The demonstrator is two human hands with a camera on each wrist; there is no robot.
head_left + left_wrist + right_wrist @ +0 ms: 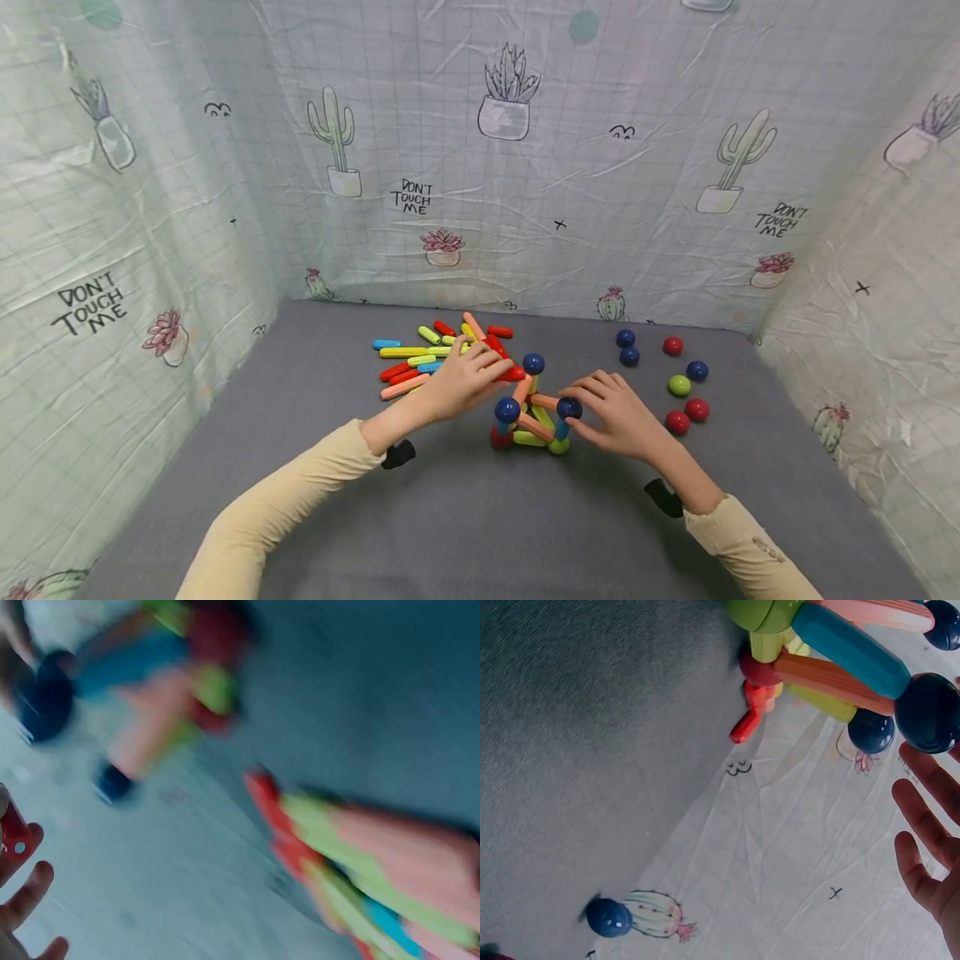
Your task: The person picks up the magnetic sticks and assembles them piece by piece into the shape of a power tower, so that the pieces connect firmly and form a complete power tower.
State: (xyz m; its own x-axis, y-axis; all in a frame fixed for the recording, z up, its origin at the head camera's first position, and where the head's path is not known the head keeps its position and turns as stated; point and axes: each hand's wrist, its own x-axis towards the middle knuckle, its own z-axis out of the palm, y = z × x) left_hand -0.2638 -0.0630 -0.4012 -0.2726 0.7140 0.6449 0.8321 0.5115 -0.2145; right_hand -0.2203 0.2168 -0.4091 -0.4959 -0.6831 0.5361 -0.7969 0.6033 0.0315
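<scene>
A built frame of magnetic rods and balls stands on the grey table, with dark blue balls on top and red and green balls at its base. My left hand [467, 379] is just left of it and pinches a red magnetic rod [16, 834], its end showing a silvery dot in the left wrist view. At the frame's right corner, my right hand [617, 414] holds a dark blue ball [569, 407] between thumb and fingers. That ball [928, 712] tops a blue rod [851, 641]. Two more blue balls, the front-left one [507, 409] and the back one [533, 363], cap other corners.
Loose coloured rods, among them a yellow rod [403, 352], lie in a pile behind and left of the left hand. Several loose balls, including a green ball [679, 385], sit to the right. A printed curtain [570, 167] encloses the table's back and sides.
</scene>
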